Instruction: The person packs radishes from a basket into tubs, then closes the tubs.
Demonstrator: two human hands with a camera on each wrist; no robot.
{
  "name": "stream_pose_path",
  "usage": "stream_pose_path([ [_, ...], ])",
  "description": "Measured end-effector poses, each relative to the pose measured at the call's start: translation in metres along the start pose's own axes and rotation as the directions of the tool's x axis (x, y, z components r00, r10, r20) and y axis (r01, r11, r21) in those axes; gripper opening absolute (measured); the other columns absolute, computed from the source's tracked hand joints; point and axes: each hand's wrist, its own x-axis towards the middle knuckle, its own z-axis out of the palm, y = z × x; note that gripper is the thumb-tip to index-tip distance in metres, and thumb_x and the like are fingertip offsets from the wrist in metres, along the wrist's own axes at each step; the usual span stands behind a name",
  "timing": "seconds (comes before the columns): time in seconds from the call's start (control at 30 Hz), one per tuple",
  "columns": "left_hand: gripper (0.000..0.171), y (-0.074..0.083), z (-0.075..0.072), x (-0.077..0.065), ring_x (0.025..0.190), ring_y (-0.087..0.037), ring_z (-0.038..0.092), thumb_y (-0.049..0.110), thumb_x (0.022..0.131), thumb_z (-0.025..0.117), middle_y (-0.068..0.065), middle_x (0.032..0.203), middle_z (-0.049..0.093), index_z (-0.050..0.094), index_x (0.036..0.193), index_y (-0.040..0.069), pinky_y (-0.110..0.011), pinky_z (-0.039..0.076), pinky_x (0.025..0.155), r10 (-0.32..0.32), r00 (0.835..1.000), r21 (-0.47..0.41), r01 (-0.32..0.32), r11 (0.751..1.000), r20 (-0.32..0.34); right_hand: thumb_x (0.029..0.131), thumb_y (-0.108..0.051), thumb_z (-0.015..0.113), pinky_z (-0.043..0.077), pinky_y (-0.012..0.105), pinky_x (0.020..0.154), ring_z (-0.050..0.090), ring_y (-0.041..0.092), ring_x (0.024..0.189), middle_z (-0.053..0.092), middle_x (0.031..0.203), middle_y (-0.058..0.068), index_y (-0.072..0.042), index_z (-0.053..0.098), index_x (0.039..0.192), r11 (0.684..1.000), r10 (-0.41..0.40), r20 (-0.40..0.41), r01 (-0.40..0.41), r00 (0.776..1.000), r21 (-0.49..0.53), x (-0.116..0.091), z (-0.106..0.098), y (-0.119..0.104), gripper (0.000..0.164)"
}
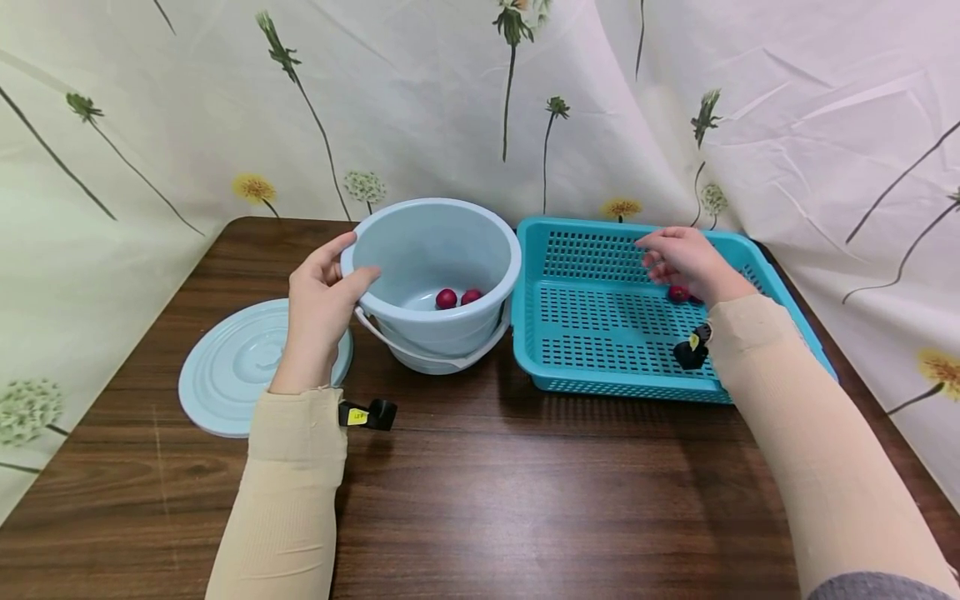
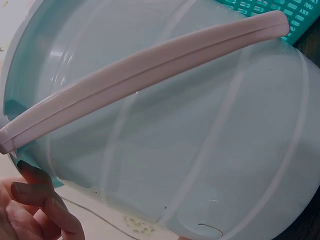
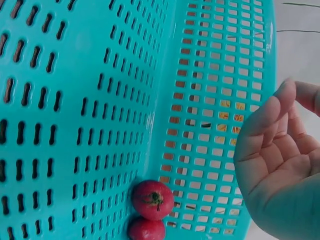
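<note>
A light blue bucket [image 1: 438, 337] stands on the table with two small round red fruits or vegetables [image 1: 446, 298] inside. At its left rim my left hand [image 1: 318, 292] grips the edge, thumb over the inside and fingers outside. The bucket's pale handle [image 2: 150, 70] hangs down in front. Over the turquoise basket [image 1: 585, 383], my right hand [image 1: 686, 257] is held with loosely bent fingers and an empty palm. Below it, two more red round pieces [image 3: 152, 200] lie against the basket's wall; one shows a greenish-brown stem end. The right hand touches neither.
The bucket's round light blue lid [image 1: 225, 367] lies on the brown wooden table [image 1: 525, 500], partly behind the left forearm. A white cloth with a dandelion print [image 1: 450, 100] hangs behind. The basket stands close to the bucket's right side.
</note>
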Motion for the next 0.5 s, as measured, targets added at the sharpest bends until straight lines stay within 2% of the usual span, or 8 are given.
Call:
stream_pose_path([
  [0.1, 0.058, 0.0, 0.0, 0.0, 0.074, -0.005, 0.055, 0.018, 0.089, 0.068, 0.012, 0.077, 0.061, 0.051, 0.145, 0.017, -0.015, 0.047, 0.065, -0.001, 1.0, 0.001, 0.001, 1.0, -0.002, 0.102, -0.031, 0.053, 0.052, 0.025, 0.064, 0.057, 0.009, 0.061, 0.06, 0.072, -0.008, -0.001, 0.051, 0.13, 0.998, 0.025, 0.005, -0.025, 1.0, -0.062, 0.0, -0.003, 0.002, 0.041],
  [0.2, 0.058, 0.0, 0.0, 0.0, 0.075, -0.005, 0.055, 0.017, 0.089, 0.068, 0.011, 0.077, 0.061, 0.051, 0.145, 0.017, -0.014, 0.048, 0.065, 0.001, 1.0, 0.002, -0.001, 1.0, -0.005, 0.102, -0.032, 0.052, 0.052, 0.026, 0.064, 0.058, 0.009, 0.063, 0.06, 0.074, -0.009, 0.002, 0.045, 0.139, 0.993, 0.054, 0.01, -0.052, 0.999, -0.102, 0.001, -0.007, 0.005, 0.05],
  [0.5, 0.057, 0.0, 0.0, 0.0, 0.076, -0.006, 0.057, 0.017, 0.09, 0.068, 0.011, 0.078, 0.062, 0.052, 0.145, 0.016, -0.015, 0.048, 0.065, 0.005, 1.0, 0.005, -0.005, 1.0, -0.008, 0.102, -0.033, 0.053, 0.055, 0.027, 0.069, 0.06, 0.009, 0.067, 0.063, 0.081, -0.007, 0.001, 0.04, 0.145, 0.984, 0.131, 0.016, -0.128, 0.991, -0.123, 0.0, -0.018, 0.012, 0.056],
])
